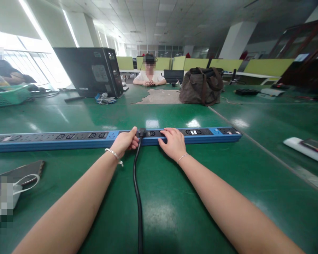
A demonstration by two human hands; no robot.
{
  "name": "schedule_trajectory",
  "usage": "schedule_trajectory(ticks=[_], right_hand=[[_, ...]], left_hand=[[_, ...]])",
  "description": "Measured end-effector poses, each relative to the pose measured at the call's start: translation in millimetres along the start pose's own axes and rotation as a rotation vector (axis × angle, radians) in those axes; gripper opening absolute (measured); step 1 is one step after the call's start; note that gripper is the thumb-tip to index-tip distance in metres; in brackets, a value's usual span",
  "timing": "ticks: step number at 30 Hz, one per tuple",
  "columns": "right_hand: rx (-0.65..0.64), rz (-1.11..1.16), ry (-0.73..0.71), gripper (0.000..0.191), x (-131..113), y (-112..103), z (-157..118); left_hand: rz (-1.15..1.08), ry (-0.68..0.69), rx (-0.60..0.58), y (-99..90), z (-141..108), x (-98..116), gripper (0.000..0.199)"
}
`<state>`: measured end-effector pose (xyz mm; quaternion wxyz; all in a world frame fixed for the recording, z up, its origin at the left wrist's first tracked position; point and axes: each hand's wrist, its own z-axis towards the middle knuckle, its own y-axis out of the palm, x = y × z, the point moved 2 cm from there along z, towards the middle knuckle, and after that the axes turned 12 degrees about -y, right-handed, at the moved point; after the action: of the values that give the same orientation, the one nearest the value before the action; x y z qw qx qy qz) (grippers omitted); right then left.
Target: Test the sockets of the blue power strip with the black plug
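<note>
A long blue power strip [79,144] with black sockets lies across the green table. A black plug [142,132] stands in one of its middle sockets, and its thick black cable [137,197] runs down toward me. Just left of the plug, my left hand [125,141] is closed around the power strip, thumb on top and fingers curled at the front side. My right hand [172,141] grips the strip to the right of the plug, its fingers over the top and its thumb at the front edge. Neither hand touches the cable.
A black computer case [90,72] and gloves [105,99] stand at the back left, a brown bag [201,86] at the back right. A person [149,76] sits opposite. A green basket [7,96] is far left, a white-edged object [307,146] at right.
</note>
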<state>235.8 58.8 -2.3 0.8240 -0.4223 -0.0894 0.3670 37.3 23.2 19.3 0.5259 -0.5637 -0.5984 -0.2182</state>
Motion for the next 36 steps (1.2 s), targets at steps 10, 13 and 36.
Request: schedule_trajectory(ticks=[10,13,36], right_hand=[[-0.403,1.118,0.707,0.049,-59.7,12.0,17.6],[-0.444,1.36,0.871,0.051,-73.9,20.5,24.7],[-0.269,1.395,1.055,0.037,-80.9,33.7,42.8]], left_hand=[[0.826,0.708,0.542,-24.0,-0.6,-5.5,0.051],[0.937,0.716,0.482,-15.1,8.8,-13.4,0.06],[0.912,0.717,0.5,-9.3,13.2,-18.2,0.051]])
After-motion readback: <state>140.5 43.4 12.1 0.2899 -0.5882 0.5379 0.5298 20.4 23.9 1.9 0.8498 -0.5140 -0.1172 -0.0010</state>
